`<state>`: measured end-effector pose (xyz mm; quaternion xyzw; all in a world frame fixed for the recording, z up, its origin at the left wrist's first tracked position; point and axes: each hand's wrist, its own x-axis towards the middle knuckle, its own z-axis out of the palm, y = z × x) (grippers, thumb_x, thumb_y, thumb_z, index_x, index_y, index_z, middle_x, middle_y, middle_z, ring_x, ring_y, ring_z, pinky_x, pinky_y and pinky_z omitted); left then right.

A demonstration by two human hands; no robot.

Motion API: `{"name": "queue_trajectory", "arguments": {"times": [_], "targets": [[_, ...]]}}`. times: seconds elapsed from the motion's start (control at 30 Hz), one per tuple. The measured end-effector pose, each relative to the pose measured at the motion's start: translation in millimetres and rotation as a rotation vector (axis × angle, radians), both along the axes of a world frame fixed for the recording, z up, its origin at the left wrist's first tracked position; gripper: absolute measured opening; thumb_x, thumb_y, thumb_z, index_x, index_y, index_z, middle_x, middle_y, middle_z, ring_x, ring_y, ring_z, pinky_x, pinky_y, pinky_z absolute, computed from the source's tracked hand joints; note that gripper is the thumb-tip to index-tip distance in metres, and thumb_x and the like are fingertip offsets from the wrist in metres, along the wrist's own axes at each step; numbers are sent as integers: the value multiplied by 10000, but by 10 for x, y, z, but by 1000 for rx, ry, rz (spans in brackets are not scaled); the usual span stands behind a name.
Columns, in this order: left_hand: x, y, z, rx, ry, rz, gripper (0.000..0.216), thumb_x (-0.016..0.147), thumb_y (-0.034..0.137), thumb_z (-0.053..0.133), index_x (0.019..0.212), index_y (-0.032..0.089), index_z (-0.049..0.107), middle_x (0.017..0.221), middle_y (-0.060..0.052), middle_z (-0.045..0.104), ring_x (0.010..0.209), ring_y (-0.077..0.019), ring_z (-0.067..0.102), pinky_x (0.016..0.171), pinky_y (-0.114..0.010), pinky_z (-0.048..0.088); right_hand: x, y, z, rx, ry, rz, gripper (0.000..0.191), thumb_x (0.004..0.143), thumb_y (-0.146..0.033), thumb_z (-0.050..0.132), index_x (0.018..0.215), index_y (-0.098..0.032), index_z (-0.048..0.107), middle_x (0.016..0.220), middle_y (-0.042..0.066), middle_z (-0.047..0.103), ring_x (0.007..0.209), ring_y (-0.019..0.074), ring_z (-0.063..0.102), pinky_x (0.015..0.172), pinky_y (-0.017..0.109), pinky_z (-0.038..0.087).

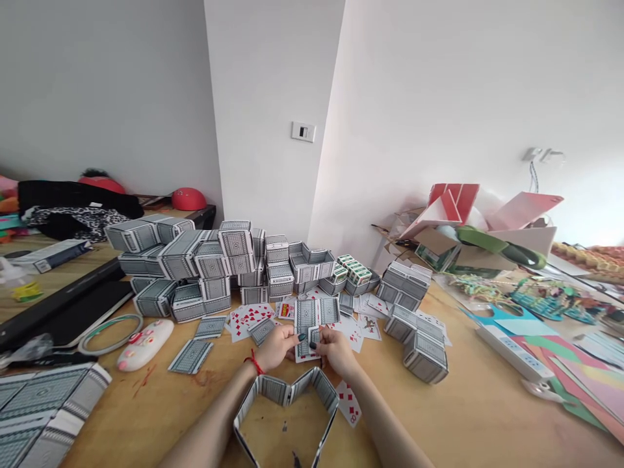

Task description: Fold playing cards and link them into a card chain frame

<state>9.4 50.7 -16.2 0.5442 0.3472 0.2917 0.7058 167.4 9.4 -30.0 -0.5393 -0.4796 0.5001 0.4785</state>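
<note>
My left hand [275, 348] and my right hand [337, 353] meet at the middle of the table, thumbs pressing on playing cards [306, 314] with grey patterned backs. A red string circles the left wrist. Between my forearms stands a heart-shaped frame [327, 394] made of joined cards, open at the top. Under the right forearm lies a diamond card [349, 404]. Face-up cards [249, 318] spread behind the hands. Two loose cards [191, 356] rest back-up to the left. How many cards my fingers hold is hidden.
Stacked card-covered boxes [212, 260] line the back. Other card blocks [425, 356] stand at right, near green card packs [353, 269]. A white mouse [145, 344] with a cable lies left. Farther right are a power strip [513, 353], coloured paper [560, 364] and a cluttered carton [439, 246].
</note>
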Motion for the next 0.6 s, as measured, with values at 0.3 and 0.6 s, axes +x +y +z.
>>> {"name": "queue_trajectory", "arguments": {"times": [0.3, 0.6], "targets": [[-2, -12, 47, 9, 47, -105, 276, 604, 400, 640, 641, 158, 514, 553, 12, 605, 538, -161, 584, 551, -283, 452, -59, 3, 34, 93, -5, -111, 433, 602, -526, 595, 441, -182, 388, 396, -67, 330, 366, 62, 291, 365, 212, 223], [-53, 12, 73, -84, -152, 109, 242, 605, 323, 657, 744, 155, 550, 729, -23, 665, 679, -178, 629, 624, -288, 472, 346, 20, 50, 296, -435, -446, 236, 645, -429, 589, 671, -195, 604, 691, 36, 578, 603, 169, 474, 607, 291, 377]]}}
